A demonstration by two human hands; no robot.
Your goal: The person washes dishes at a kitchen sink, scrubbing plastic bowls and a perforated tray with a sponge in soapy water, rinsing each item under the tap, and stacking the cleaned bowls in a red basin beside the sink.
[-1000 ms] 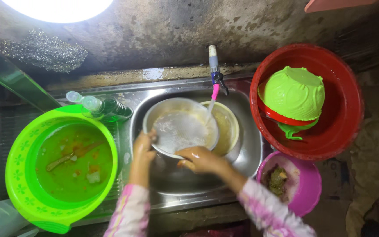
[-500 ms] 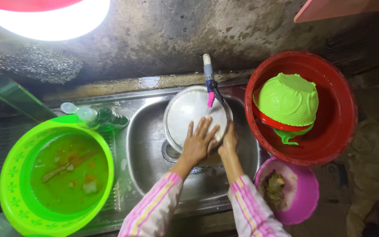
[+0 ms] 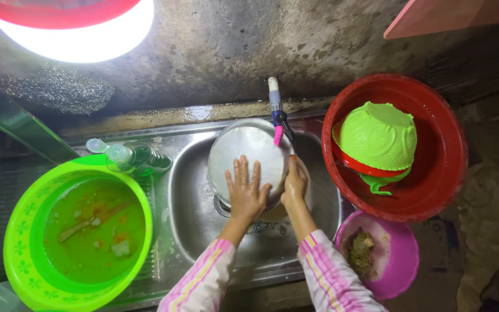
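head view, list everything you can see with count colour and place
metal bowl: 1, silver, upturned in the sink under the tap
sink: 1, steel, centre
tap: 1, white pipe with pink tip, behind the sink
green basin: 1, bright green, left, holds murky water and a utensil
bottle: 1, green with clear cap, lying between green basin and sink
red basin: 1, red, right
green bowl: 1, light green, upturned in the red basin
pink bowl: 1, pink, lower right, holds scraps
scouring pad: 1, grey, on the wall ledge, upper left
left hand: flat on the metal bowl
right hand: at the metal bowl's right rim
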